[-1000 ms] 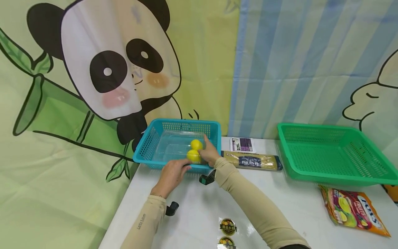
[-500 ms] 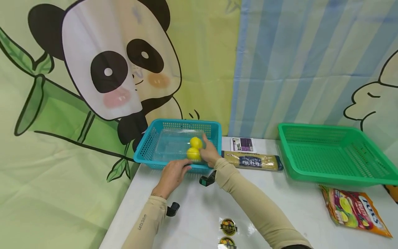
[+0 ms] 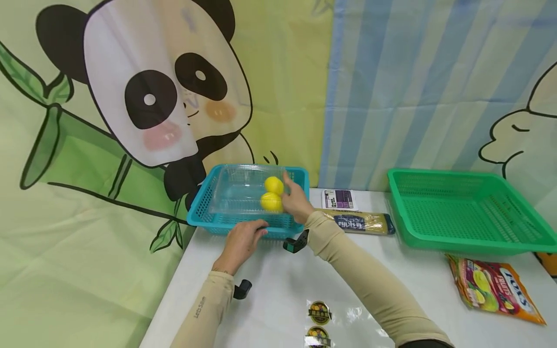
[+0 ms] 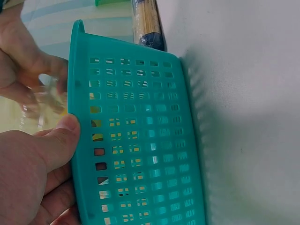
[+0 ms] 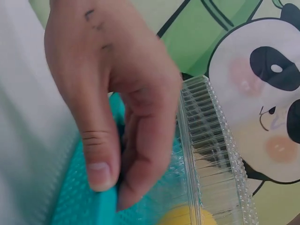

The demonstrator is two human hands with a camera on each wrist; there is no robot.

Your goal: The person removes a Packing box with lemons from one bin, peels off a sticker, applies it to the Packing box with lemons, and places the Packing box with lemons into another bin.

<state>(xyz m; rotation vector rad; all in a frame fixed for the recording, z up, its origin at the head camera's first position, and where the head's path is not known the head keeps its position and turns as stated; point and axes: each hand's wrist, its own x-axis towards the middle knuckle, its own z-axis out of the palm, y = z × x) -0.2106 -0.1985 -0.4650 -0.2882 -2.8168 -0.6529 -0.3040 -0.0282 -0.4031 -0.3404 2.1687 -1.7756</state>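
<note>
The right hand (image 3: 295, 202) has its fingers curled round the end of a clear plastic box (image 3: 243, 193) holding two yellow lemons (image 3: 272, 193), tipped up out of the teal basket (image 3: 204, 205). At seven o'clock from it, the left hand (image 3: 241, 242) grips the basket's near rim, thumb on the wall. At three o'clock, a spaghetti packet (image 3: 358, 222) lies on the white surface (image 3: 278, 295).

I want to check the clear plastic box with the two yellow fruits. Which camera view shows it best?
The head view: the clear plastic box shows whole, over the blue basket, gripped by the right hand. The right wrist view shows only its ribbed edge and part of one fruit; the left wrist view shows a blurred glimpse behind the basket wall.
</note>
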